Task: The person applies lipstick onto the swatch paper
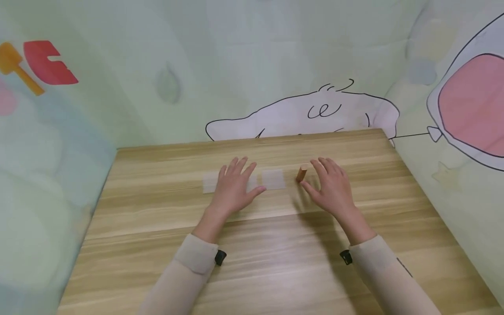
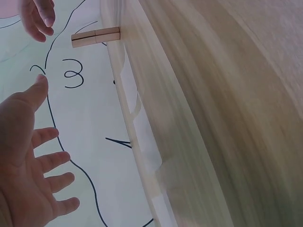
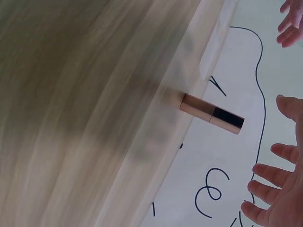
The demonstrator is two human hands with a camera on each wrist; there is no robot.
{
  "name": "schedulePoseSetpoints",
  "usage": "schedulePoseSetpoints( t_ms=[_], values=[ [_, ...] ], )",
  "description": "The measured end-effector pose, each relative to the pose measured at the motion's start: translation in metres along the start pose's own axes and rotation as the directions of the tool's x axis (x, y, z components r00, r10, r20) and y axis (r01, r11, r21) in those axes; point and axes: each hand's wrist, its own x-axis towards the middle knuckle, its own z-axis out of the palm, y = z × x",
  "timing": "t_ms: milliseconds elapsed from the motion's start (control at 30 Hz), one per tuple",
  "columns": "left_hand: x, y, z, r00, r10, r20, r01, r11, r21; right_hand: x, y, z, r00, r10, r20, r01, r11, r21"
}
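A slim wooden block stack (image 1: 301, 174) stands upright toward the far side of the table, copper-brown with a seam halfway up. In the right wrist view, the upper half of the stack (image 3: 211, 113) has a dark face. My right hand (image 1: 332, 186) is just right of it, fingers spread and thumb near its lower end in the head view; nothing is in its grasp. Raised above the table, my left hand (image 1: 234, 188) has its fingers apart and holds nothing. It overlaps pale translucent rectangles (image 1: 273, 179) on the tabletop, hiding part of them.
The wood-grain table (image 1: 267, 245) reaches back to a printed backdrop (image 1: 236, 65) with cartoon drawings. Its far edge lies a short way behind the stack. Each sleeve cuff has a small black device (image 1: 220, 257) at the wrist.
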Motion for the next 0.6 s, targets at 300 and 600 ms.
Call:
schedulePoseSetpoints(
  t_ms=[300,600],
  values=[
    [0.008,0.011,0.014,0.998,0.025,0.049,-0.024,0.999,-0.021,-0.004,0.008,0.001,1.0,0.01,-0.017,-0.01,1.0,0.011],
    [0.018,0.022,0.03,0.998,0.054,0.035,-0.052,0.998,-0.045,-0.008,0.017,0.006,0.999,0.029,-0.028,-0.029,1.0,0.007]
  ],
)
